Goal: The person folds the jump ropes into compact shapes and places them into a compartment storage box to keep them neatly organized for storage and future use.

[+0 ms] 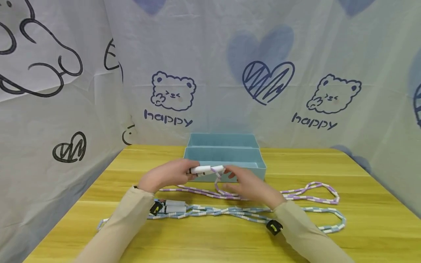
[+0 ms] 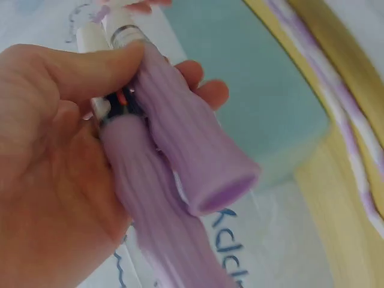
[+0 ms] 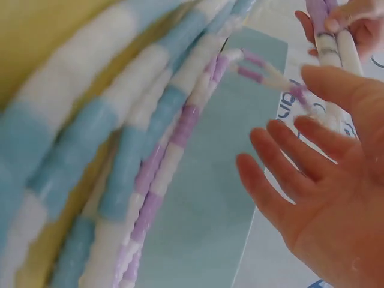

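Backdrop: white fabric curtain [image 1: 213, 40] printed with bears, hearts and "happy", hanging behind the table
Table: yellow wood-grain top [image 1: 204, 244]
Box: pale blue rectangular open box [image 1: 227, 155] at the far side, its front wall partly hidden by the hands
Left hand [image 1: 169, 174]: thumb and fingers gripping a pair of ribbed purple handles with white ends [image 2: 183, 117], held up before the box
Right hand [image 1: 251, 185]: fingers extended and spread near the white ends; contact is unclear
Purple rope: purple-and-white beaded cord [image 1: 227, 197] running from the handles, its loops lying before the box, the right hand and forearm crossing over it
Blue rope: blue-and-white beaded cord [image 1: 227, 211] nearer the person, its white cylindrical handles [image 1: 175, 206] beside the left sleeve [image 1: 118, 223], which covers part of the cord
Right sleeve [image 1: 306, 230]: beige, blocking another stretch of blue cord
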The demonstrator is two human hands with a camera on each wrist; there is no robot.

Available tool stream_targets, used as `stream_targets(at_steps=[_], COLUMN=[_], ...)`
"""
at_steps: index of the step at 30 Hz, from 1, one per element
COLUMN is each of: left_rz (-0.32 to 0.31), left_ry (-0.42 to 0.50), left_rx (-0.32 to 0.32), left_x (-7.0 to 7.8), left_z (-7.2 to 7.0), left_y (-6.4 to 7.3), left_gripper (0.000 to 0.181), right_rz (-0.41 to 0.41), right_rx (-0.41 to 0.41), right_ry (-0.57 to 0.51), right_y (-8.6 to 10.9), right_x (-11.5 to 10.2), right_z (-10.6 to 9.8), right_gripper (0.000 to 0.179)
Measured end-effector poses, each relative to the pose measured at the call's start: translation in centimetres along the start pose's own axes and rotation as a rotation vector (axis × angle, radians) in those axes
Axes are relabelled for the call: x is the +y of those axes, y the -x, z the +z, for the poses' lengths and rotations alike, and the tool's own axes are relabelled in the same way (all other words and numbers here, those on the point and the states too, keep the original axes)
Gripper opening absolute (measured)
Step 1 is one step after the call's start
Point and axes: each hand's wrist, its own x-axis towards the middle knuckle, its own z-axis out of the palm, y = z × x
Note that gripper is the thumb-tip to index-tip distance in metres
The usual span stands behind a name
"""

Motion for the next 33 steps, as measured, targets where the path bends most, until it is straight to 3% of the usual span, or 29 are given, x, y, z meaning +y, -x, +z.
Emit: stream_targets(at_steps=[3, 6, 11, 14, 19, 28, 33], left_rz=[0.055, 0.071, 0.035, 0.003, -0.027, 0.026, -0.054], left_ry=[-0.015, 0.000, 0.057, 0.094, 0.116, 0.039, 0.154], left_rx=[0.010, 0.000, 0.024, 0.052, 0.020, 0.005, -0.044], left_x=[0.9, 1.5, 1.8, 1.7, 1.6, 1.6, 1.6], left_z=[-0.2, -0.4, -0.9, -1.2, -1.3, -1.7, -1.7], left_y=[-0.9, -1.6, -3.2, -4.1, -4.5, -4.3, -3.7], left_gripper=[0.010, 0.008, 0.003, 0.003, 0.005, 0.004, 0.006], right_rz=[0.001, -0.034, -0.028, -0.004, 0.008, 0.030, 0.008], right_rx=[0.067, 0.111, 0.130, 0.117, 0.076, 0.167, 0.224], right_ry=[-0.101, -0.242, -0.533, -0.605, -0.505, -0.059, 0.053], right_y=[-0.2, -0.3, -0.2, 0.2, 1.0, 2.1, 2.9], right_x=[-0.3, -0.2, 0.9, 1.5, 1.7, 1.4, 1.9], right_z=[-0.1, -0.3, -1.8, -3.2, -5.1, -7.3, -8.7], right_gripper=[0.045, 0.031, 0.020, 0.022, 0.028, 0.027, 0.031])
